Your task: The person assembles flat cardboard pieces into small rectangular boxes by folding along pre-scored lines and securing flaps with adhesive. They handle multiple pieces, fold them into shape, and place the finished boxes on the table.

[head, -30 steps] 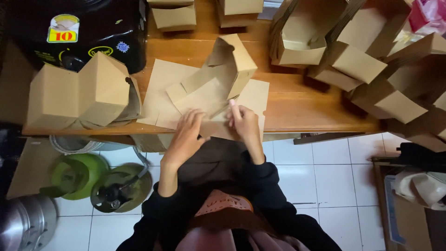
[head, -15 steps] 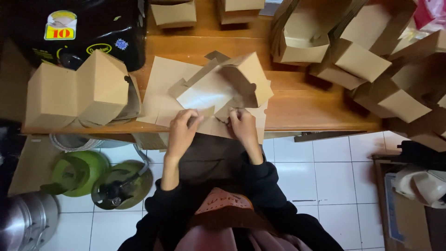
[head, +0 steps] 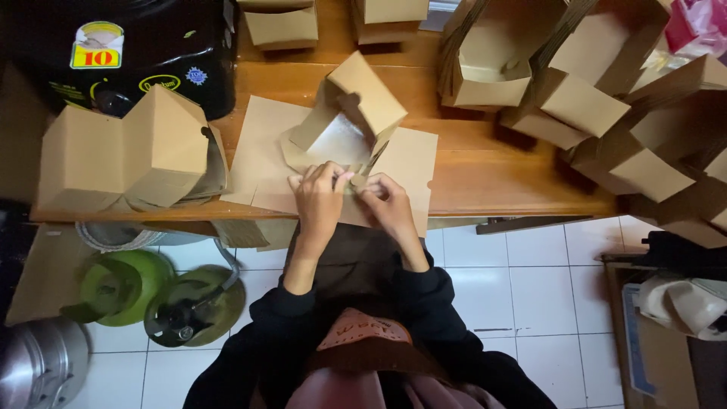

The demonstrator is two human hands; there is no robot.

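While half-folded, brown carton (head: pixel 350 121) meets both hands.

You wear a black top with long sleeves, and both sleeves end at the wrists, so your left hand (head: pixel 322 198) and your right hand (head: pixel 388 203) are bare. I see no ring, watch or glove on them. Below the wooden table (head: pixel 485 170), close to its front edge, a dark brown cloth covers your lap. Further below the table, near your chest, there is a reddish-brown patch with a curved edge and small pale marks, too blurred to read
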